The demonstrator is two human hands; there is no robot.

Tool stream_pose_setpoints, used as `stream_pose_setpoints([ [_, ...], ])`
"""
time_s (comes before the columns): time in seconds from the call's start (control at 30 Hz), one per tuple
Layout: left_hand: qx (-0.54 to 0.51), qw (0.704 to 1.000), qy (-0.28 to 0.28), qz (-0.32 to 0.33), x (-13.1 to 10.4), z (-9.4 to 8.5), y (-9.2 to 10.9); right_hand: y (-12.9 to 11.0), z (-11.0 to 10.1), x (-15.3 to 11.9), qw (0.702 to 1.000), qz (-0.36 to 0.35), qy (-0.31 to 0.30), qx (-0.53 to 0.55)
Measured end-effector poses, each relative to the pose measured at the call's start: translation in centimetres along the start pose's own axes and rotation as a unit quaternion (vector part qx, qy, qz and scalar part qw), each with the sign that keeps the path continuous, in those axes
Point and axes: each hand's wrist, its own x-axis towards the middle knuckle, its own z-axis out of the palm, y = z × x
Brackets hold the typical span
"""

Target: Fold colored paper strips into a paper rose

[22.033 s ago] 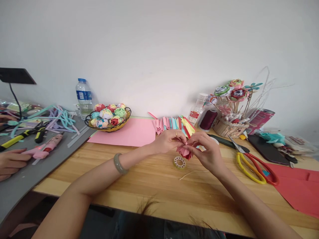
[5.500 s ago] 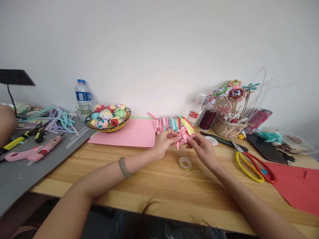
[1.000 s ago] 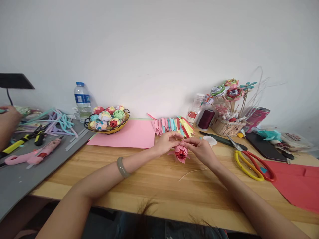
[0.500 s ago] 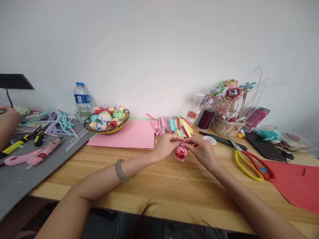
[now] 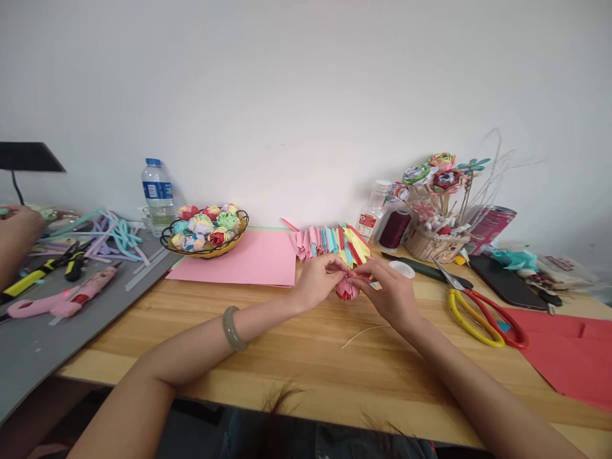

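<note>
A pink and red paper flower point(image 5: 347, 291) hangs just above the wooden table point(image 5: 287, 357), pinched between my two hands. My left hand point(image 5: 319, 280) grips its top from the left with thumb and forefinger. From the right, my right hand point(image 5: 389, 290) pinches it at the same spot, fingertips almost touching the left ones. A thin pale string point(image 5: 363, 331) lies on the wood below my right hand. Behind my hands is a row of folded paper strips point(image 5: 329, 242) in pink, blue, red and yellow.
Pink paper point(image 5: 248, 264) lies under a basket of paper flowers point(image 5: 205, 252). Scissors point(image 5: 478, 319), a phone point(image 5: 507, 282) and red paper point(image 5: 574, 357) are right. A glue gun point(image 5: 67, 299) and another person's hand point(image 5: 19, 239) are at left.
The flower has tilted and risen slightly, showing less of itself below my fingers. My right hand's fingers have shifted a little. The other person's hand has moved slightly right.
</note>
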Motion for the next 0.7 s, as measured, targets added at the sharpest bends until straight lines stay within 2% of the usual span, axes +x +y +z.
stream_pose_setpoints([
  [0.37,0.014,0.999,0.003,0.032,0.14,-0.11,-0.34,0.17,-0.03,-0.07,0.995,-0.073,0.023,-0.066],
  [0.7,0.028,0.998,-0.019,0.052,0.21,-0.22,-0.27,0.01,-0.18,-0.02,0.993,-0.093,0.016,-0.071],
])
